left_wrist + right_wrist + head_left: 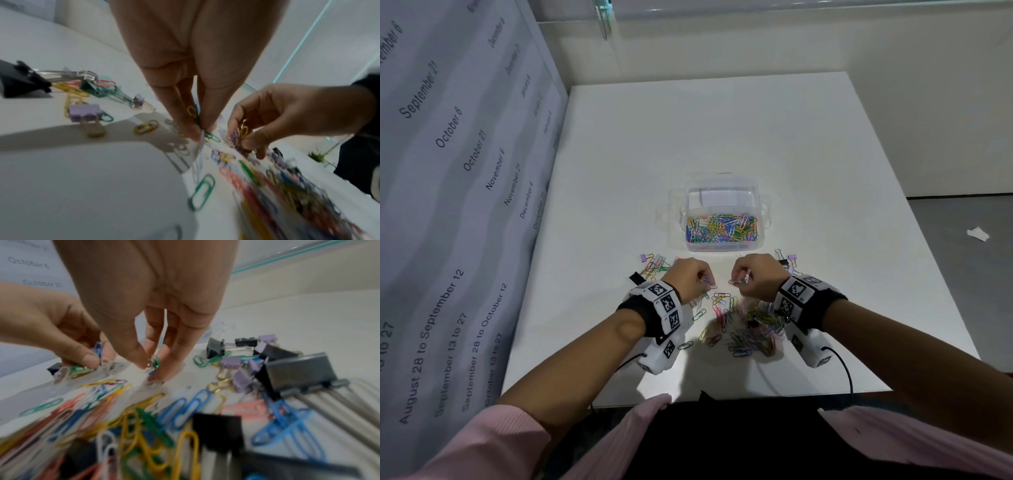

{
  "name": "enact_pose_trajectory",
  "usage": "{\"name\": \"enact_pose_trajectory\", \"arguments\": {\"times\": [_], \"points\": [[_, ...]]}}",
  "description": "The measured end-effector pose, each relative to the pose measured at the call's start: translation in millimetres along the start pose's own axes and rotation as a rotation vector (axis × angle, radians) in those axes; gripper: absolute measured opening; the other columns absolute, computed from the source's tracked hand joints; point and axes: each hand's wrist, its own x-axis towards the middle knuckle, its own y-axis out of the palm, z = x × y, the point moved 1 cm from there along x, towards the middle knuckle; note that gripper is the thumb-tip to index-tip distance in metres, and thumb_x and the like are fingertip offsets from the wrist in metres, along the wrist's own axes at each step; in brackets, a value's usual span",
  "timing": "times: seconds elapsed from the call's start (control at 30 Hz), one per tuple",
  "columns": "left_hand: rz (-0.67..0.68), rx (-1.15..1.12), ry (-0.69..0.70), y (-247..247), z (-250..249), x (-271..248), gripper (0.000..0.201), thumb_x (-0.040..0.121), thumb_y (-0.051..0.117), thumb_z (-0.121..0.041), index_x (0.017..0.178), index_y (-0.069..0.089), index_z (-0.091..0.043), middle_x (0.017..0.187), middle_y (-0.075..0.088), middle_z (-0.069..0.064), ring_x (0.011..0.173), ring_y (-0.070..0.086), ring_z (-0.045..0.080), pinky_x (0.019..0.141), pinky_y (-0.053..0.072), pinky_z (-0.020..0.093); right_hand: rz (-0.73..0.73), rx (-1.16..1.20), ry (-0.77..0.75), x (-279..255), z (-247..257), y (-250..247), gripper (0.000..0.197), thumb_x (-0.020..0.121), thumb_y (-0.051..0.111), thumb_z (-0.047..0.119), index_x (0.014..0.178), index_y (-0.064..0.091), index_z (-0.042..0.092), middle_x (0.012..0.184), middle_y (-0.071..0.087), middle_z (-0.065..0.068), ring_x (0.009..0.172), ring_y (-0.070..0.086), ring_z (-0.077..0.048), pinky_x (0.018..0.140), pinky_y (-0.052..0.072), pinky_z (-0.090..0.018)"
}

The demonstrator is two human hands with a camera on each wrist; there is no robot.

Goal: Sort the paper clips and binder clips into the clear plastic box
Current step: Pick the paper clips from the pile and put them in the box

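Observation:
A clear plastic box (722,246) sits mid-table, its near half holding several coloured paper clips. Loose paper clips (743,332) lie in a pile in front of it, between my wrists. My left hand (697,277) pinches a few paper clips (194,113) at its fingertips just above the table. My right hand (744,279) also pinches a small bunch of paper clips (153,362), close to the left hand. Binder clips lie at the left (645,257) and right (791,258) of the box's front; black, grey and purple binder clips (298,371) show in the right wrist view.
The white table (722,137) stretches far behind the box. A white panel printed with dates (448,171) stands along the left edge. The table's right edge drops to a grey floor (962,274). A large black binder clip (18,79) lies left of my left hand.

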Motion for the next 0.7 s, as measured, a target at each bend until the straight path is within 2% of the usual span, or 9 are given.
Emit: {"name": "enact_pose_trajectory", "arguments": {"times": [0.1, 0.17, 0.23, 0.4, 0.47, 0.53, 0.57, 0.6, 0.7], "points": [[-0.053, -0.108, 0.009, -17, -5, 6, 0.007, 0.081, 0.065, -0.001, 0.085, 0.070, -0.005, 0.095, 0.071, 0.012, 0.058, 0.059, 0.004, 0.055, 0.047, 0.012, 0.084, -0.117, 0.010, 1, 0, -1, 0.035, 0.068, 0.070, 0.028, 0.100, 0.058, 0.021, 0.104, 0.057, -0.005, 0.083, 0.049, -0.016, 0.079, 0.043, -0.030], [-0.104, -0.112, 0.023, -30, -12, 11, 0.008, 0.081, 0.064, -0.001, 0.087, 0.069, -0.005, 0.089, 0.065, 0.007, 0.065, 0.056, 0.010, 0.059, 0.047, 0.016, 0.156, -0.175, -0.017, -3, 3, 3, 0.056, 0.061, 0.078, 0.040, 0.108, 0.052, 0.022, 0.107, 0.047, -0.005, 0.090, 0.050, -0.020, 0.081, 0.042, -0.030], [-0.170, -0.129, 0.031, -43, -20, 19, 0.010, 0.081, 0.064, -0.001, 0.087, 0.069, -0.007, 0.086, 0.059, 0.003, 0.072, 0.054, 0.016, 0.059, 0.044, 0.016, 0.170, -0.161, -0.093, -6, 7, 11, 0.063, 0.057, 0.082, 0.037, 0.109, 0.053, 0.016, 0.104, 0.046, -0.008, 0.088, 0.050, -0.024, 0.075, 0.039, -0.028], [-0.278, -0.225, 0.029, -63, -32, 38, 0.011, 0.082, 0.063, -0.004, 0.091, 0.068, -0.007, 0.084, 0.060, 0.002, 0.060, 0.056, 0.010, 0.054, 0.043, 0.006, 0.189, -0.111, -0.160, -6, 12, 21, 0.032, 0.066, 0.076, 0.013, 0.093, 0.063, 0.002, 0.093, 0.063, -0.019, 0.090, 0.056, -0.033, 0.075, 0.039, -0.032], [-0.269, -0.272, 0.004, -62, -32, 42, 0.015, 0.083, 0.061, -0.003, 0.096, 0.067, -0.007, 0.087, 0.061, 0.003, 0.061, 0.055, 0.007, 0.063, 0.048, 0.013, 0.181, -0.088, -0.143, -5, 11, 21, 0.024, 0.065, 0.071, 0.006, 0.088, 0.065, 0.003, 0.089, 0.068, -0.017, 0.086, 0.060, -0.032, 0.072, 0.041, -0.030], [-0.223, -0.281, -0.029, -59, -29, 40, 0.020, 0.086, 0.059, -0.004, 0.104, 0.066, -0.007, 0.097, 0.064, 0.007, 0.078, 0.059, 0.015, 0.083, 0.050, 0.027, 0.141, -0.045, -0.136, -4, 8, 18, 0.020, 0.062, 0.067, 0.000, 0.082, 0.067, 0.004, 0.080, 0.070, -0.015, 0.078, 0.062, -0.029, 0.063, 0.037, -0.024], [-0.205, -0.271, -0.038, -56, -28, 38, 0.022, 0.087, 0.057, -0.005, 0.108, 0.065, -0.008, 0.105, 0.066, 0.009, 0.089, 0.060, 0.018, 0.089, 0.048, 0.028, 0.117, -0.017, -0.135, -3, 6, 15, 0.020, 0.061, 0.066, -0.003, 0.080, 0.068, 0.004, 0.077, 0.071, -0.014, 0.073, 0.061, -0.026, 0.060, 0.035, -0.021], [-0.197, -0.258, -0.036, -55, -27, 35, 0.025, 0.089, 0.054, -0.005, 0.111, 0.064, -0.009, 0.110, 0.065, 0.008, 0.095, 0.059, 0.020, 0.089, 0.045, 0.026, 0.102, 0.005, -0.125, -3, 4, 10, 0.020, 0.061, 0.064, -0.004, 0.080, 0.068, 0.004, 0.077, 0.071, -0.013, 0.067, 0.060, -0.020, 0.058, 0.034, -0.019], [-0.256, -0.231, 0.027, -50, -22, 25, 0.027, 0.091, 0.048, -0.002, 0.111, 0.064, -0.010, 0.110, 0.063, 0.006, 0.089, 0.055, 0.015, 0.082, 0.045, 0.022, 0.103, 0.012, -0.057, 3, 4, -9, 0.021, 0.065, 0.065, 0.000, 0.083, 0.069, 0.009, 0.083, 0.071, -0.005, 0.054, 0.046, 0.004, 0.051, 0.035, -0.005]]}}
